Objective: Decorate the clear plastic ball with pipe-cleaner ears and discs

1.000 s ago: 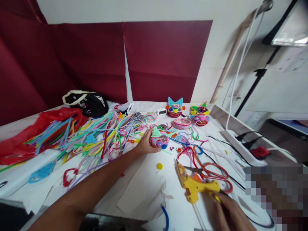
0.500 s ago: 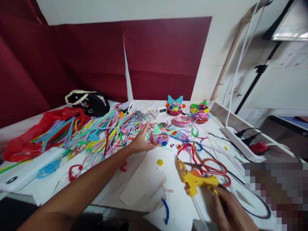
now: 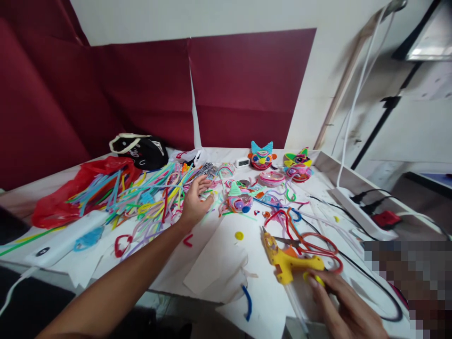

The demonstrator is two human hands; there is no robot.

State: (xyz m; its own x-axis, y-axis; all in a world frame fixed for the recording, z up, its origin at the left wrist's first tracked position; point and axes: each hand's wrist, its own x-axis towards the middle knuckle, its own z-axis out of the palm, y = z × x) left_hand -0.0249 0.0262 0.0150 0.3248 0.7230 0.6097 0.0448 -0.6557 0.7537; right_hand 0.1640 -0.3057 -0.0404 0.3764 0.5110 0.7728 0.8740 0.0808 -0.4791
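Note:
My left hand (image 3: 197, 200) is open, its fingers apart, over the edge of the heap of pipe cleaners (image 3: 151, 200). To its right, apart from it, sits a round pipe-cleaner figure (image 3: 239, 203) with a green pointed top and purple and blue round spots. My right hand (image 3: 341, 301) pinches a small bright yellow piece (image 3: 314, 279), partly covered by the fingers. Just beyond these fingers lies a yellow glue gun (image 3: 287, 263), a clear glue stick (image 3: 297, 308) coming out of its back. Orange-handled scissors (image 3: 319, 245) lie behind the gun. A yellow disc (image 3: 239, 235) rests on white paper (image 3: 215, 263).
Finished-looking figures (image 3: 262, 156) stand at the back, near a small digital clock (image 3: 242, 163). A power strip (image 3: 365, 214) with plugs and cables runs along the right side. At left are a red plastic bag (image 3: 56, 207), a black bag (image 3: 141, 153) and a white device (image 3: 67, 238).
My left hand has let go of the round figure and moved left, away from it. The right hand still pinches the yellow piece. The whole view has shifted slightly.

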